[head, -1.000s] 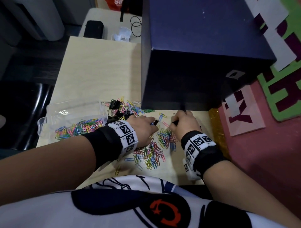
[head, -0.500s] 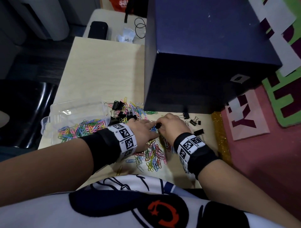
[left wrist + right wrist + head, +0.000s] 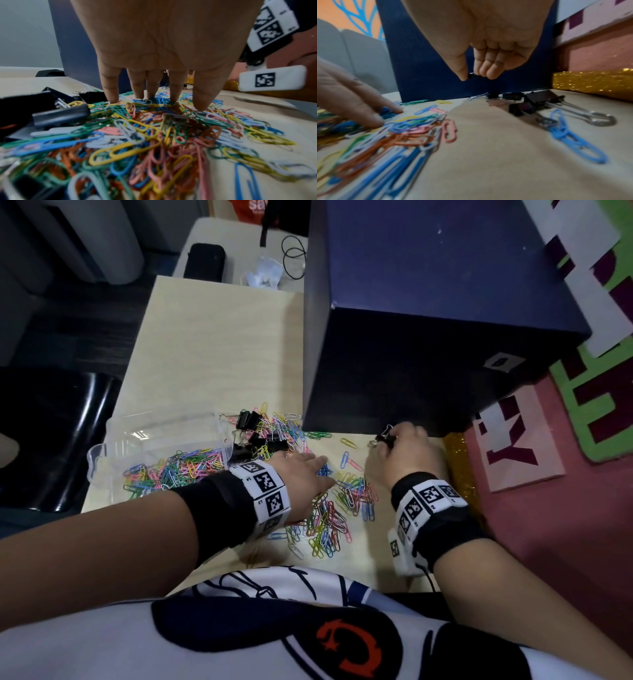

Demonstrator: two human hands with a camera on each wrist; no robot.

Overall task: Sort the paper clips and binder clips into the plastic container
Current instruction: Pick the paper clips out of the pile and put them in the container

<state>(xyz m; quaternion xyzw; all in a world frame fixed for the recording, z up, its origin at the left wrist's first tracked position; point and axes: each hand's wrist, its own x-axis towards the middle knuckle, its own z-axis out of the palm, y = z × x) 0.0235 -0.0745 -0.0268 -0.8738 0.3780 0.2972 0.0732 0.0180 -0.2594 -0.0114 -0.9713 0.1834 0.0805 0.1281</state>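
Loose coloured paper clips [image 3: 335, 508] lie heaped on the wooden table [image 3: 212, 344] in front of me. My left hand [image 3: 322, 472] rests on the heap with straight fingers [image 3: 173, 88] pressing the clips [image 3: 137, 135]. My right hand [image 3: 388, 440] is at the foot of the dark blue box and pinches a small black binder clip [image 3: 470, 75] between thumb and fingertips. More black binder clips [image 3: 539, 100] lie on the table under that hand. The clear plastic container [image 3: 102, 453] at the left holds several coloured paper clips [image 3: 171, 470].
A large dark blue box [image 3: 428, 320] stands on the table's far right, close behind my right hand. Black binder clips [image 3: 253, 433] mixed with paper clips lie beside the container. A gold glitter strip [image 3: 590, 81] borders the table's right edge. A black chair [image 3: 51, 433] stands left.
My right hand has left the middle of the pile, moved right and back to the box, and now pinches a small binder clip. My left hand stays on the pile.
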